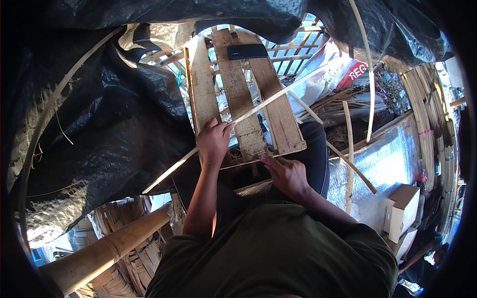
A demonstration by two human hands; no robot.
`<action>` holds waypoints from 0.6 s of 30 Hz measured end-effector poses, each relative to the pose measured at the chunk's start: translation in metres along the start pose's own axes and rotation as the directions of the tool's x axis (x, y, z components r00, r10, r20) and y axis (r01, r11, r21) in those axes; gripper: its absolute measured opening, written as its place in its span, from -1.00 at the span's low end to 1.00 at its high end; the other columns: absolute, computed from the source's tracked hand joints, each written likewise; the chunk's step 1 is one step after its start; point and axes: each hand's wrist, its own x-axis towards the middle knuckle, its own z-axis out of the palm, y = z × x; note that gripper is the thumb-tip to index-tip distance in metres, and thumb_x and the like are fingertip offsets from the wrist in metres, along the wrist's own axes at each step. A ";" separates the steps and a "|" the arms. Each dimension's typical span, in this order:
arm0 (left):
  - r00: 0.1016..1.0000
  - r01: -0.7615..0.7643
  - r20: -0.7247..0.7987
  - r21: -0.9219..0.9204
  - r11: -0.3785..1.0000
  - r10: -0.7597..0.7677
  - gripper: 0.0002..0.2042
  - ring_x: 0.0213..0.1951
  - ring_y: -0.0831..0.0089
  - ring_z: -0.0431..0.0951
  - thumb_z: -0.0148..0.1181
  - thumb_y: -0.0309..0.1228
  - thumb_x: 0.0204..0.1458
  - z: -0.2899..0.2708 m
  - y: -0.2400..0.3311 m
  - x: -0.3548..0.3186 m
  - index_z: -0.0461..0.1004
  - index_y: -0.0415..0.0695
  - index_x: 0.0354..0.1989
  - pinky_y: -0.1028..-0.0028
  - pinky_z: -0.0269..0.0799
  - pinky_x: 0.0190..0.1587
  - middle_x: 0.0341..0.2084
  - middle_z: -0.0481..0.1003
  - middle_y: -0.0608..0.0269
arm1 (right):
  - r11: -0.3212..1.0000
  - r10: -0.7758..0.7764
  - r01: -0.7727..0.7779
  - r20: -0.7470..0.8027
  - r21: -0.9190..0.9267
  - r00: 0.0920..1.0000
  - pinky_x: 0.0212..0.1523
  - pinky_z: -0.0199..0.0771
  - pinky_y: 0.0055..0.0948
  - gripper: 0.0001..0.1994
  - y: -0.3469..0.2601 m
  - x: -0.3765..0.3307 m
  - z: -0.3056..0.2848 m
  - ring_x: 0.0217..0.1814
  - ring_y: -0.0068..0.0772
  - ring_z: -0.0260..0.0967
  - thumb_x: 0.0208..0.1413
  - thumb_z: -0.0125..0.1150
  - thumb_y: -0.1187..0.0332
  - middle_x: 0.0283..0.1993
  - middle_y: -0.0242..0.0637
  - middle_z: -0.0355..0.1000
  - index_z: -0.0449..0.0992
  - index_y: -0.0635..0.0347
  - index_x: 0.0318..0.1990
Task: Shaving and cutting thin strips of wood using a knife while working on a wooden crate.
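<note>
My left hand [214, 141] is closed around a long pale bamboo strip [278, 95], which slants from lower left to upper right across a slatted wooden board [233, 82]. My right hand [289, 175] is closed at the board's near edge, gripping a small pink-handled tool [265, 160]. A thin part seems to stick out to the left of that handle, but its kind is too small to make out. On the far end of the slats lies a dark phone [247, 51].
Black plastic sheeting [114, 109] hangs at left and above. A thick bamboo pole [109, 248] crosses the lower left. Loose bamboo strips [349, 149] lie at right by silvery foil sheeting [397, 154] and a white box [402, 211]. Part of another person [422, 253] shows at lower right.
</note>
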 end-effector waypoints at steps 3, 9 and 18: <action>0.995 -0.031 -0.097 -0.014 0.999 0.029 -0.76 -0.53 0.15 0.42 0.39 -0.20 -0.04 0.001 0.001 0.000 0.57 -0.10 -0.53 0.25 0.30 -0.50 -0.61 0.30 0.18 | 0.966 0.105 -0.091 0.047 -0.241 0.993 -0.61 0.41 -0.22 -0.90 0.042 0.004 -0.013 -0.60 -0.18 0.46 0.10 0.23 0.36 -0.53 -0.30 0.50 0.60 -0.05 -0.23; 0.995 0.051 -0.084 -0.024 0.998 -0.053 -0.79 -0.54 0.17 0.42 0.39 -0.22 -0.05 0.001 0.001 -0.002 0.57 -0.08 -0.52 0.27 0.28 -0.52 -0.61 0.30 0.19 | 0.930 0.214 -0.295 -0.330 -0.218 0.919 -0.54 0.42 -0.19 -0.87 0.085 0.032 -0.057 -0.57 -0.13 0.47 0.13 0.24 0.28 -0.61 -0.22 0.44 0.56 0.04 -0.43; 0.999 0.026 -0.025 0.105 0.994 -0.024 -0.78 -0.50 0.17 0.47 0.39 -0.19 -0.06 0.010 0.000 -0.005 0.59 -0.07 -0.51 0.26 0.34 -0.50 -0.59 0.33 0.21 | 0.847 0.417 -0.372 0.040 -0.380 0.908 -0.48 0.45 -0.19 -0.87 0.156 0.003 -0.067 -0.49 -0.06 0.52 0.13 0.24 0.32 -0.55 -0.17 0.48 0.51 0.13 -0.40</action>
